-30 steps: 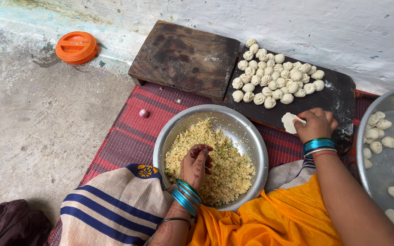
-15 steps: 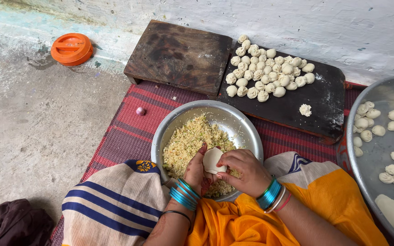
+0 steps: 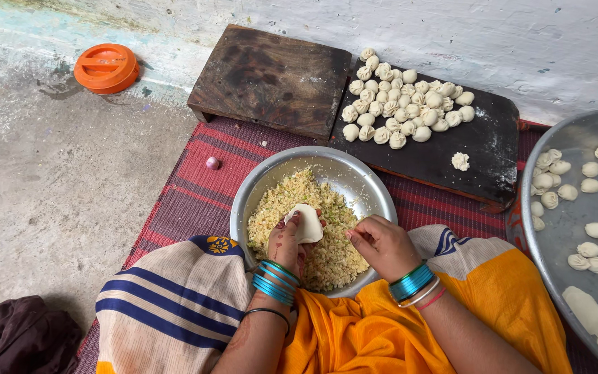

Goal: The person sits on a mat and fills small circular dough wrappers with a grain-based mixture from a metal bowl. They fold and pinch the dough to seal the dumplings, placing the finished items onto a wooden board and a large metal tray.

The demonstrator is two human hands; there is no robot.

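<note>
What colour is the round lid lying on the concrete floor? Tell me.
Orange lid, seen in the head view.

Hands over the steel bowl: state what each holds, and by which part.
Left hand cups a flat dough round from beneath, on its fingers. Right hand pinches something small over the filling; too small to tell.

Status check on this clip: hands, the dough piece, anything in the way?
Left hand cups flat white dough wrapper over round steel bowl. Right hand pinched over crumbly yellow filling, grip contents unclear. Nothing between the hands.
</note>
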